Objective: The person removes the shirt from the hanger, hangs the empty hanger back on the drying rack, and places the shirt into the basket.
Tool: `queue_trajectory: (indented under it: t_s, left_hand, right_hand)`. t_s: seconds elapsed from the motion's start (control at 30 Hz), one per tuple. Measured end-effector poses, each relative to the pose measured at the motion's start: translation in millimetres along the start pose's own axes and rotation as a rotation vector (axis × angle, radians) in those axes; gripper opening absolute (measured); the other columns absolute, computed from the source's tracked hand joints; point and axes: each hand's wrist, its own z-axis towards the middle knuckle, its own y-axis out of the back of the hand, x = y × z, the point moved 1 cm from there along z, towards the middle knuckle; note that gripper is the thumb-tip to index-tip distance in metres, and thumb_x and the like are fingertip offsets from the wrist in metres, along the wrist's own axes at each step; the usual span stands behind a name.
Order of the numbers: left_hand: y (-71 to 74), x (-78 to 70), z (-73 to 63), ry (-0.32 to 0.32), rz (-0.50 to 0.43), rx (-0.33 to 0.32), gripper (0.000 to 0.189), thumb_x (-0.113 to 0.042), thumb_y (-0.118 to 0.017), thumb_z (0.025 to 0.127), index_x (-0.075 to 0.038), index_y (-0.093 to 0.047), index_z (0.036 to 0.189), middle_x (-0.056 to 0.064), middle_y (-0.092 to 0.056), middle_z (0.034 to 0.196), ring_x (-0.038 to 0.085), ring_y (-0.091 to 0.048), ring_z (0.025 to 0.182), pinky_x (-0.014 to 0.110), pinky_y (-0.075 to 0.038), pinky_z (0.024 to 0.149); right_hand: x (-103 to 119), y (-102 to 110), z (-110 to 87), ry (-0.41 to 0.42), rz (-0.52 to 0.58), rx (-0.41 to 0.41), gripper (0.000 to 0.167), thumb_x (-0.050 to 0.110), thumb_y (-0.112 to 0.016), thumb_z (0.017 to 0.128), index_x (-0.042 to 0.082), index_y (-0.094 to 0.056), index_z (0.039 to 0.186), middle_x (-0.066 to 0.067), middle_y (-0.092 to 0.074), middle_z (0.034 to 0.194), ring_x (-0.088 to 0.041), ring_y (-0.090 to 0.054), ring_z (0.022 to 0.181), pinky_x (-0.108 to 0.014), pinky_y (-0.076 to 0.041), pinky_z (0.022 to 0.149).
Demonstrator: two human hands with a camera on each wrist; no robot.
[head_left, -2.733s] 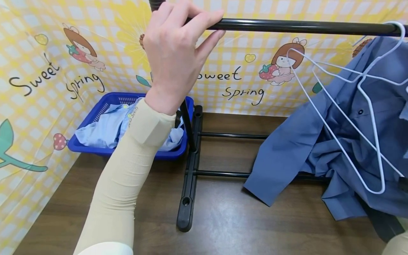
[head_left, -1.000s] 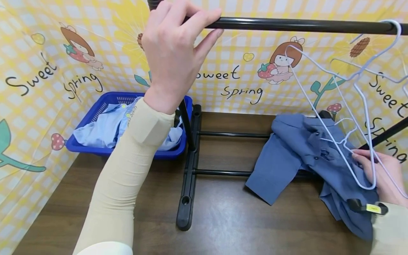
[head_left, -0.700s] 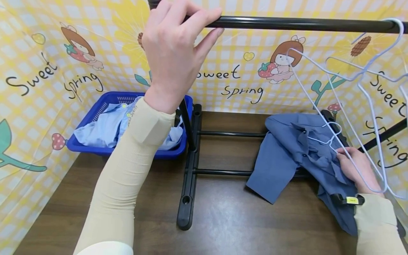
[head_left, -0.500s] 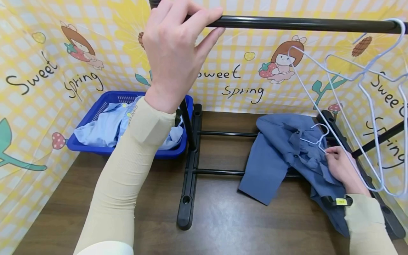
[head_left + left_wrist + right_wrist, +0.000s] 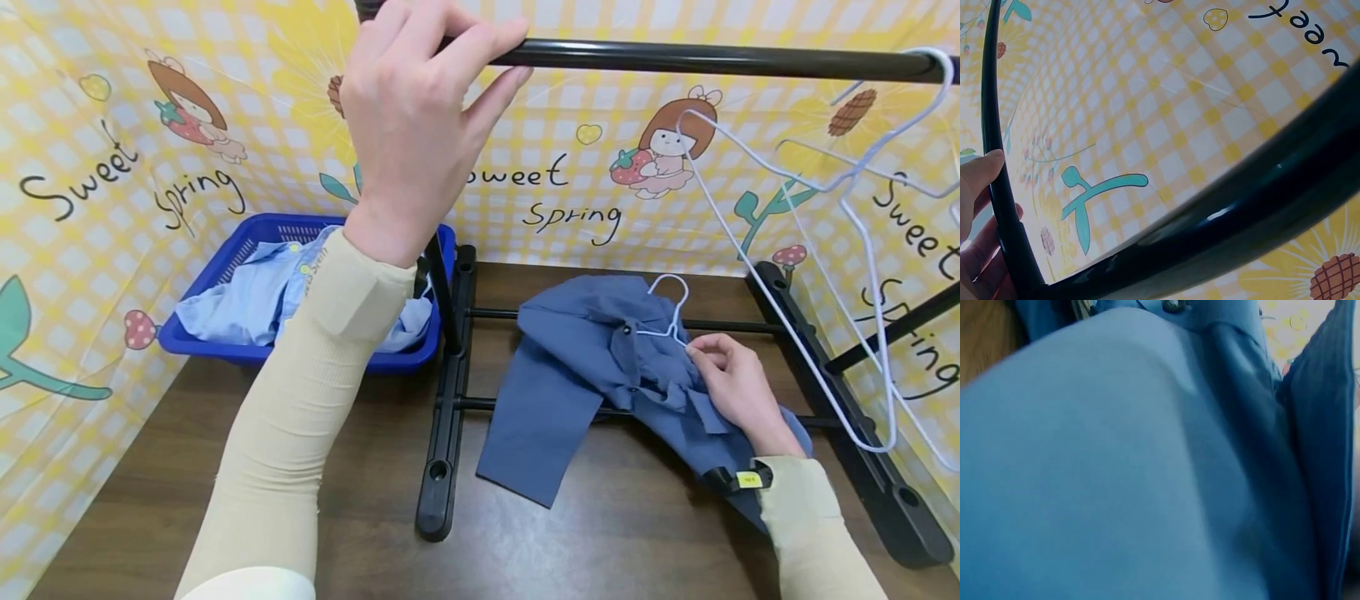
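My left hand (image 5: 420, 125) grips the top rail (image 5: 675, 58) of a black clothes rack at its left end. In the left wrist view, thumb and fingers lie around the rail (image 5: 990, 94) beside the corner. Low over the rack's base, my right hand (image 5: 738, 387) pinches a white wire hanger (image 5: 681, 307) just below its hook. A dark blue buttoned shirt (image 5: 540, 408) hangs in folds on this hanger, one sleeve trailing toward the front. Shirt cloth (image 5: 1097, 456) fills the right wrist view and hides the fingers there.
A blue basket (image 5: 187, 333) with light blue clothing (image 5: 240, 300) stands left of the rack, partly behind my left forearm. White hangers (image 5: 870, 250) dangle from the rail at right, in front of the rack's right foot (image 5: 892, 492). A patterned yellow cloth (image 5: 585, 175) backs the wooden surface (image 5: 360, 500).
The shirt was high at the far right behind the hangers. It has come down and left, over the rack's base, with my right hand now in view. My left hand stays on the rail.
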Motion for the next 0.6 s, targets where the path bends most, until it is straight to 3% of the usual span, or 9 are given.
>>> queue_trajectory:
  t_s: [0.13, 0.27, 0.47, 0.53, 0.6]
  left_hand:
    - [-0.5, 0.1, -1.2, -0.004, -0.002, -0.003, 0.038, -0.044, -0.051, 0.106, -0.020, -0.080, 0.114, 0.004, -0.071, 0.098, 0.027, -0.060, 0.096, 0.038, -0.045, 0.088]
    - [0.4, -1.4, -5.2, -0.013, -0.045, -0.013, 0.036, -0.039, -0.053, 0.106, -0.017, -0.079, 0.117, 0.005, -0.071, 0.104, 0.027, -0.061, 0.099, 0.036, -0.044, 0.094]
    - [13.2, -10.7, -23.2, -0.058, -0.220, -0.001, 0.038, -0.030, -0.062, 0.102, -0.005, -0.070, 0.129, 0.017, -0.063, 0.131, 0.028, -0.053, 0.131, 0.035, -0.034, 0.114]
    - [22.3, -17.9, -30.7, -0.046, -0.266, 0.035, 0.039, -0.029, -0.067, 0.100, -0.003, -0.068, 0.130, 0.019, -0.062, 0.132, 0.029, -0.052, 0.132, 0.037, -0.035, 0.113]
    - [33.8, -27.5, -39.1, -0.008, -0.268, 0.140, 0.041, -0.032, -0.068, 0.099, -0.004, -0.069, 0.128, 0.017, -0.065, 0.128, 0.030, -0.057, 0.126, 0.039, -0.042, 0.107]
  right_hand:
    - [12, -9, -0.5, 0.082, 0.088, 0.036, 0.029, 0.028, -0.055, 0.107, 0.002, -0.062, 0.117, -0.011, -0.072, 0.086, -0.018, -0.058, 0.068, -0.026, -0.041, 0.060]
    - [27, -18, -1.7, 0.218, 0.182, 0.080, 0.015, 0.012, -0.060, 0.104, 0.000, -0.065, 0.113, -0.008, -0.069, 0.077, -0.016, -0.058, 0.062, -0.024, -0.042, 0.057]
    - [63, -27, -10.3, 0.346, 0.273, 0.164, 0.009, 0.005, -0.064, 0.101, 0.006, -0.067, 0.109, -0.002, -0.063, 0.068, -0.018, -0.055, 0.056, -0.027, -0.040, 0.055]
    - [74, -29, -11.3, 0.366, 0.290, 0.177, 0.009, 0.007, -0.066, 0.100, 0.010, -0.067, 0.108, -0.001, -0.063, 0.068, -0.019, -0.055, 0.057, -0.028, -0.041, 0.055]
    - [83, -29, -10.8, 0.398, 0.287, 0.163, 0.010, 0.006, -0.067, 0.099, 0.011, -0.068, 0.108, 0.000, -0.064, 0.069, -0.017, -0.055, 0.057, -0.028, -0.040, 0.055]
